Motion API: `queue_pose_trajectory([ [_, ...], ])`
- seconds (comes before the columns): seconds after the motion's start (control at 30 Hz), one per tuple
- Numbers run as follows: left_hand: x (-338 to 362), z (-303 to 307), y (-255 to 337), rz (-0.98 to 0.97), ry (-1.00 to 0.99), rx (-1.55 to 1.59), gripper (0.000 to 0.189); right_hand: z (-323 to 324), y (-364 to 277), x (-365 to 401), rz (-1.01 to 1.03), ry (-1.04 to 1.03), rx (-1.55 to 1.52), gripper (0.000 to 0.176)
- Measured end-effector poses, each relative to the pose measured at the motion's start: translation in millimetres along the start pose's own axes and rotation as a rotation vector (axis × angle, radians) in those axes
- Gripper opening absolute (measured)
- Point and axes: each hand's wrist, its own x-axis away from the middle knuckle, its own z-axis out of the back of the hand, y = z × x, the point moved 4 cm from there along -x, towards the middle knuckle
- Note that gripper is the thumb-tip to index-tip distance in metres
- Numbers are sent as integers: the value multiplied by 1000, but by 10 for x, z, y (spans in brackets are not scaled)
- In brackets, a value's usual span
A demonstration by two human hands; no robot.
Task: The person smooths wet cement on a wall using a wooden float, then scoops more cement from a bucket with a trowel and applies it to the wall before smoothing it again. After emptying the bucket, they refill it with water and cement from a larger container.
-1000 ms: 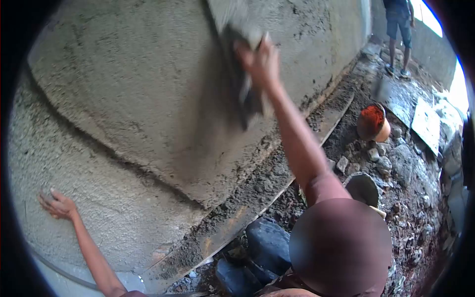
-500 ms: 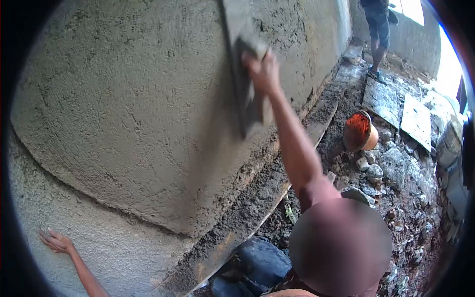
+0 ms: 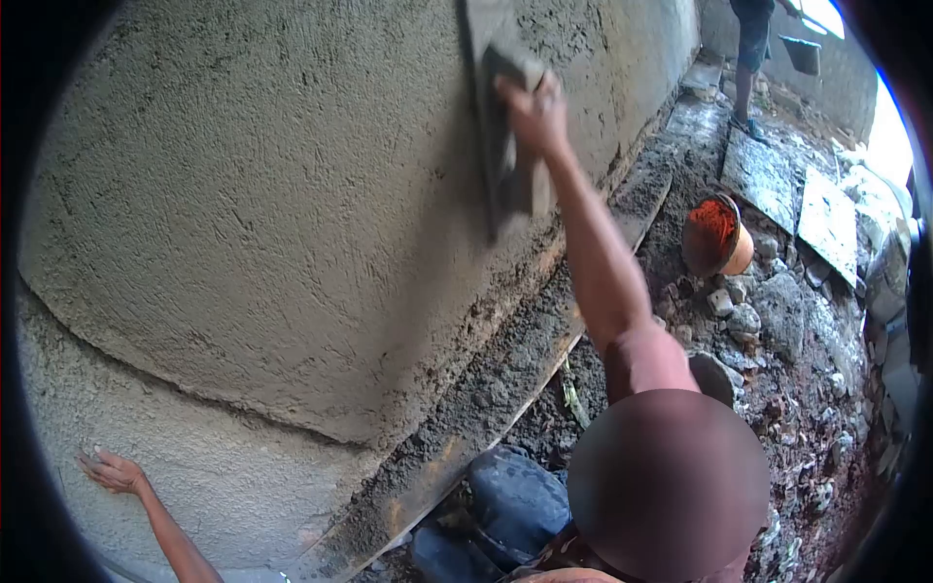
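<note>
My right hand (image 3: 536, 112) is closed round the grip of a long plastering float (image 3: 494, 160). The float's long blade lies along the wet grey plaster (image 3: 282, 194) on the wall, and its top end runs out of view. At the lower left, my left hand (image 3: 112, 472) has its fingers stretched out against the rougher wall surface (image 3: 224, 466), below the ragged edge of the fresh coat. Nothing shows in that hand. A blurred round patch covers part of the view below my right arm.
A board (image 3: 428, 486) with fallen mortar runs along the wall's foot. Black rubber boots or containers (image 3: 515, 496) are beside it. A tipped bucket (image 3: 736, 251) with orange inside lies among rubble (image 3: 743, 321). Farther back, another person (image 3: 753, 49) stands holding a dark pan (image 3: 802, 55).
My right hand and the float have shifted slightly up and right in view. My left hand stays in place. The person at the back now has the pan lower and in plain sight.
</note>
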Motion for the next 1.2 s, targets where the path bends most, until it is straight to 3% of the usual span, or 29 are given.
queue_pose_trajectory([
  [0.07, 5, -22, -23, -14, 9, 16, 47, 2, -240, 1139, -29, -76, -238, 65],
  [0.1, 14, -31, -15, -14, 16, 21, 47, 20, -479, 1768, 18, -10, -348, 58],
  [0.13, 15, -9, -31, -19, 19, 21, 48, 127, -706, 2278, -28, -74, -361, 56],
  [0.17, 6, 10, -15, -29, 19, 18, 48, 33, -607, 2727, -228, -226, -323, 52],
  [0.23, -6, 50, 14, -3, -43, -38, 49, 20, -567, 2559, -314, -243, -382, 49],
  [0.27, 5, 45, 42, 1, -40, -39, 49, 125, -685, 2110, -202, -150, -407, 48],
  [0.37, -35, 24, -4, -21, -25, -9, 50, 91, -544, 619, 82, 164, -55, 54],
  [0.4, -10, -12, -69, -11, -19, -7, 53, 132, -527, 107, -34, 30, -43, 58],
  [0.43, 30, -42, -140, -2, -18, -2, 56, 153, -571, -249, 10, -26, -90, 45],
  [0.47, 21, -22, -122, -29, -51, -4, 56, 255, -667, -303, -48, 28, -134, 48],
  [0.5, -25, 33, -15, -9, -51, 9, 57, 278, -710, -279, -102, 87, -178, 52],
  [0.57, -27, 39, 41, 18, -67, 7, 57, -112, -493, 492, 145, 99, 85, 39],
  [0.6, -10, 22, -7, 37, -45, -5, 54, -58, -621, 1028, 172, 92, -31, 41],
  [0.63, -13, 17, -30, 50, -22, -13, 51, -29, -816, 1630, 96, 25, -291, 43],
  [0.7, -11, 2, -13, 39, -12, 20, 52, -175, -965, 2809, -245, -178, -685, 49],
  [0.77, -2, 23, 10, 22, -11, 52, 53, -109, -1131, 3492, -264, -282, -430, 49],
  [0.8, 6, 36, 35, 86, -51, 9, 54, -110, -1139, 3350, -253, -279, -467, 42],
  [0.83, -6, 71, 54, 155, -83, -44, 54, -70, -1200, 3012, -317, -267, -695, 34],
  [0.9, -32, 126, 129, 144, -62, -29, 54, 27, -1201, 2064, -13, -152, -599, 28],
  [0.93, -35, 123, 155, 129, -50, 13, 54, -59, -964, 1658, 125, -41, -153, 32],
  [1.0, -28, 71, 132, 135, -48, 23, 54, 175, -1333, 732, -45, -12, -369, 41],
  [1.07, -8, 8, -41, 130, -67, 34, 53, 196, -1449, 758, -125, -32, -308, 41],
  [1.1, 33, -97, -228, 153, -56, 15, 53, 110, -1504, 936, -1, 29, -267, 39],
  [1.13, 84, -165, -390, 175, -43, -1, 53, -4, -1462, 1277, 123, 94, -226, 37],
  [1.2, 121, -272, -564, 149, -46, 1, 54, -164, -1589, 2311, 92, -77, -275, 37],
])
